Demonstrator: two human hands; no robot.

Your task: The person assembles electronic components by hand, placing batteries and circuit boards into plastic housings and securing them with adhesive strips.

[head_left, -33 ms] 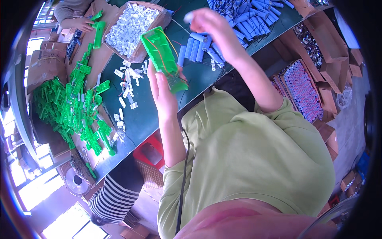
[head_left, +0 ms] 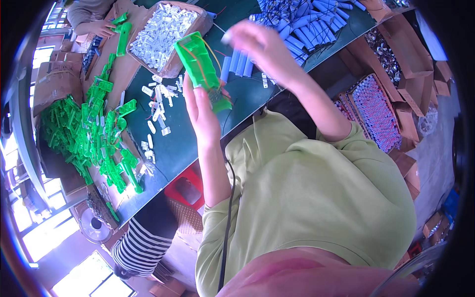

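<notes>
My left hand is closed round the lower part of a bright green plastic housing, held tilted above the table. Orange and yellow wires run along the open, ribbed inside of the housing, and something like a small circuit board shows at its lower end. My right hand, smeared by motion, hangs to the right of the housing and apart from it. Its fingers are drawn together, with a small whitish spot at the tips that I cannot make out. Below it, blue cylindrical battery packs lie side by side on the table.
Behind the housing stands a carton of small white parts, with loose white pieces nearby. Green housings heap up at left. More blue packs with black wires lie at the back. Another person's hand touches green parts.
My right hand has moved down and slightly left, nearer the green housing. The housing in my left hand has shifted only slightly.
</notes>
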